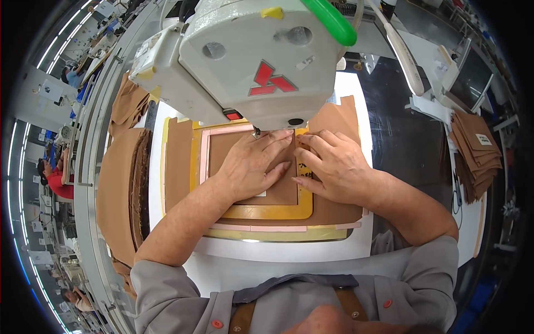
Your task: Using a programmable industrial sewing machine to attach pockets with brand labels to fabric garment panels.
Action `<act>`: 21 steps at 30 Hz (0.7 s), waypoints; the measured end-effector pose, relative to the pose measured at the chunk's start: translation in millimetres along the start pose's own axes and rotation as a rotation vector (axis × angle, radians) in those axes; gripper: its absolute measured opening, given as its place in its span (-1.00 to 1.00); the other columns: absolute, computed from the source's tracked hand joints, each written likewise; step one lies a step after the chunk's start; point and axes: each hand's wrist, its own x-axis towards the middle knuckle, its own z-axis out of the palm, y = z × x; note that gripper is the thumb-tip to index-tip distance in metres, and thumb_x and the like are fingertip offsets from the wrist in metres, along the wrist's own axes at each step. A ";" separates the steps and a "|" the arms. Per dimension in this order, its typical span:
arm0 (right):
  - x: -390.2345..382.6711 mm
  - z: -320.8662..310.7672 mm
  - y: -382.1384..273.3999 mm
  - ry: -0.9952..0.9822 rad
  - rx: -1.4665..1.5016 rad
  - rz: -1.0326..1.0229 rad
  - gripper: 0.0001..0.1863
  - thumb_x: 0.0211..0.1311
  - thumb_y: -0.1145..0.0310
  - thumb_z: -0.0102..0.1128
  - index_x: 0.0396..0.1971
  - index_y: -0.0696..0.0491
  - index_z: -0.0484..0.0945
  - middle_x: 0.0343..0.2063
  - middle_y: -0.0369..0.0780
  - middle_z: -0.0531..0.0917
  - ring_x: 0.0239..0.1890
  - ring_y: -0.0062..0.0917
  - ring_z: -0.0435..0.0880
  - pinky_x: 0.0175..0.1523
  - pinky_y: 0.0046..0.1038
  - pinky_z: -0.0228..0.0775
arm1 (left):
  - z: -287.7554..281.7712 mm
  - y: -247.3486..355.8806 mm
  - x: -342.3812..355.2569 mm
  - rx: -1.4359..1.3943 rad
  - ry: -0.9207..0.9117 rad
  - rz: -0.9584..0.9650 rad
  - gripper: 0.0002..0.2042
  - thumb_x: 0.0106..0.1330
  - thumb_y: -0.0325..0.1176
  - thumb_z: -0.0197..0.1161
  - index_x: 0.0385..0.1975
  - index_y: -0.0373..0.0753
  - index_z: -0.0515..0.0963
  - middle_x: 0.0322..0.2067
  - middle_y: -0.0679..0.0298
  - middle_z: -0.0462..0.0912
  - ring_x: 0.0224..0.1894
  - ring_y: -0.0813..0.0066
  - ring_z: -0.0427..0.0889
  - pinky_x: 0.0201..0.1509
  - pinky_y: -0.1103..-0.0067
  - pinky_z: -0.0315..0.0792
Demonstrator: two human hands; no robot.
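Under the sewing machine head [261,61], a yellow rectangular frame [261,212] lies on brown fabric [181,172]. My left hand [257,164] is laid flat on the fabric inside the frame, thumb held apart from the fingers, which reach toward the frame's far right corner. On the frame's right bar rests my right hand [336,164], its fingers slightly bent and apart, the thumb toward my left hand. Nothing shows gripped in either hand. Pink strips [204,156] line the inner left and far sides of the frame. The machine head hides the frame's far edge in part.
Stacked brown fabric pieces [119,183] stand at the left; another brown stack [477,150] with a white label hangs at the right. A monitor [470,78] stands far right. A green rounded handle [334,25] juts over the machine. Other people [55,178] work at far left.
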 end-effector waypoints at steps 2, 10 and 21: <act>0.7 -1.4 -3.6 -0.008 0.018 -0.021 -0.63 0.14 0.10 0.40 -0.22 0.08 0.65 -0.20 -0.19 0.62 -0.09 -0.38 0.63 -0.02 -0.33 0.46 | 1.7 1.2 -0.5 0.022 -0.001 0.011 -0.43 0.22 -0.31 0.42 0.24 -0.29 0.46 0.23 0.13 0.55 0.23 0.11 0.56 0.29 0.28 0.45; 5.0 -7.4 -16.2 -0.043 0.159 -0.199 -0.70 0.18 0.09 0.37 -0.46 0.03 0.64 -0.33 -0.25 0.64 -0.12 -0.41 0.65 0.03 -0.30 0.45 | 3.9 4.3 -7.3 0.021 0.048 0.015 -0.39 0.25 -0.20 0.37 0.29 -0.29 0.45 0.28 0.10 0.50 0.31 0.05 0.47 0.33 0.23 0.38; 3.8 -10.2 -18.6 -0.207 0.207 -0.223 -0.68 0.25 0.07 0.31 -0.48 0.03 0.62 -0.30 -0.24 0.65 -0.10 -0.39 0.64 0.04 -0.29 0.44 | -5.7 5.6 -8.9 0.017 -0.053 -0.025 -0.32 0.20 -0.16 0.38 0.33 -0.28 0.42 0.31 0.08 0.44 0.33 0.09 0.43 0.31 0.24 0.38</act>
